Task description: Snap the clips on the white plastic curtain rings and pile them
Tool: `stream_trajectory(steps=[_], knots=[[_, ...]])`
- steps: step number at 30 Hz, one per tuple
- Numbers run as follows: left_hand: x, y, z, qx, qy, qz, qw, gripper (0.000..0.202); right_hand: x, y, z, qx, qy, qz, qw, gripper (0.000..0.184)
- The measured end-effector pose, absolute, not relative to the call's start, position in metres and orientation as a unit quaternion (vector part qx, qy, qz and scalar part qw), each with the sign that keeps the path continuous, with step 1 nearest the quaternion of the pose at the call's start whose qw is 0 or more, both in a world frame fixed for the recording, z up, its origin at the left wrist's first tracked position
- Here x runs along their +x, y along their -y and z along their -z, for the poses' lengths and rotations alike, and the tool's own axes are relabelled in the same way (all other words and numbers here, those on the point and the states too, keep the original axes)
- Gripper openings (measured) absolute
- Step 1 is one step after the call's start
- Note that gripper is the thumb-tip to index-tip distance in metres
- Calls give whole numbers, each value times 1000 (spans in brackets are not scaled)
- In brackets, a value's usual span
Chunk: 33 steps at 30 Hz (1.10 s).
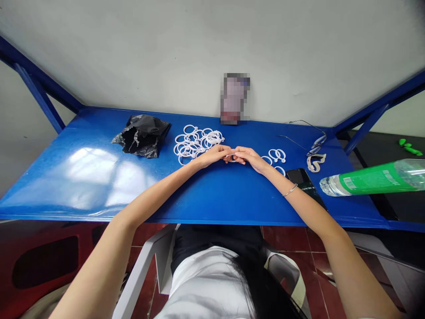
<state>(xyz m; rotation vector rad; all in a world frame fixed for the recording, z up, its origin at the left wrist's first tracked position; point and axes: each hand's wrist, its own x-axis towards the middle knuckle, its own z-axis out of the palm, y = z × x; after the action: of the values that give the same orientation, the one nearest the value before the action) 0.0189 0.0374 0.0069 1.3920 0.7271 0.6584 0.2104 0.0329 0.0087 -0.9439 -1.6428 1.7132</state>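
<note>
My left hand (216, 154) and my right hand (248, 156) meet at the middle of the blue table (212, 195), fingers pinched together on a small white ring (233, 156) held between them. A pile of several white plastic rings (195, 141) lies just behind my left hand. A few more white rings (276, 156) lie to the right of my right hand. A thin bracelet sits on my right wrist.
A crumpled black plastic bag (142, 135) lies at the back left. A black phone (300, 178), eyeglasses (317, 144) and a white clip (315, 162) are on the right. A green-labelled water bottle (372, 179) juts in from the right. A wall stands behind.
</note>
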Motion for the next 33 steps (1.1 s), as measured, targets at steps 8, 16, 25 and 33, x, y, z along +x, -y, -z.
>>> stream_trajectory(steps=[8,16,25,33], knots=[[20,-33,-17,661,-344,-260,614,26,210,-31,-6,-336,660,-613,275,25],[19,-31,-20,664,-342,-244,619,29,206,-29,-8,-356,641,-627,263,28],[28,-33,-3,542,-295,-321,718,42,205,-34,1,-350,584,-670,297,24],[34,-34,2,475,-280,-342,761,45,202,-31,-4,-322,546,-701,327,33]])
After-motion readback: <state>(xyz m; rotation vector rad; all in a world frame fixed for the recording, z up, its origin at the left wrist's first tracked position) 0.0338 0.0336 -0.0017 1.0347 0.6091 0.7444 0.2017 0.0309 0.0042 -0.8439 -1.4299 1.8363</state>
